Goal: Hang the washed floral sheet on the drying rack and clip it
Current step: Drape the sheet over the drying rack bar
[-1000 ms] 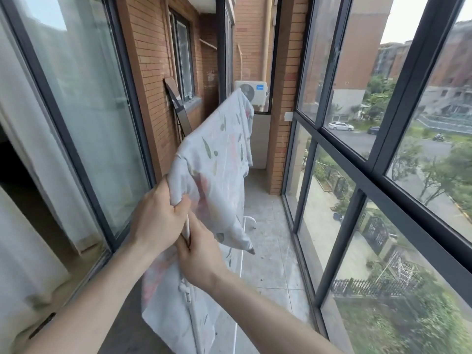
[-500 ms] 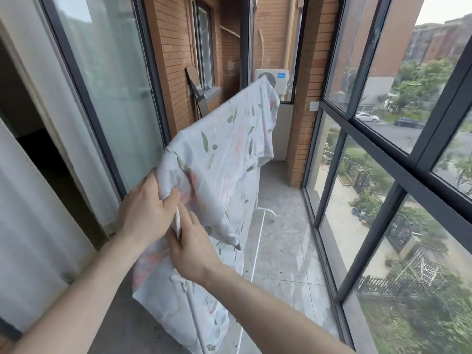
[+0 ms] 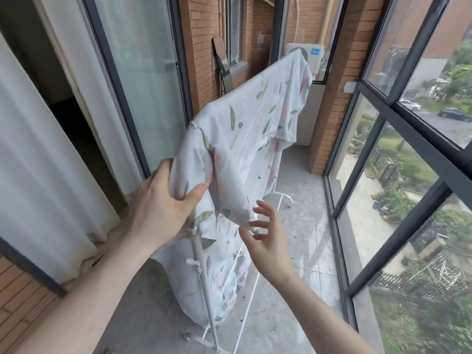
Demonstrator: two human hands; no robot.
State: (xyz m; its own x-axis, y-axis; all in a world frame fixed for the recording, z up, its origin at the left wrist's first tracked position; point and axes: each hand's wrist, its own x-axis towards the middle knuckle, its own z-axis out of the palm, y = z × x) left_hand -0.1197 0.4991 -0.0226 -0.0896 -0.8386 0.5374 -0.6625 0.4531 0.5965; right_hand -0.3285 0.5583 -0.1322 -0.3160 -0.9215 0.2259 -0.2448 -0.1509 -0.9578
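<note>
The left hand (image 3: 163,200) is closed on the near end of the floral sheet (image 3: 245,139), thumb pressed across a bunched fold and fingers hidden behind the cloth. The right hand (image 3: 265,238) is spread wide and holds nothing, its fingertips (image 3: 260,204) just beside or barely touching the sheet's lower hanging edge; I cannot tell which. From the left hand the sheet runs up and away, draped over the top bar of the white drying rack (image 3: 201,264), whose upright post stands just below that hand, between the two wrists. Past the sheet's far end sits an air conditioner unit (image 3: 315,56) bearing a small blue logo, too blurred to read
</note>
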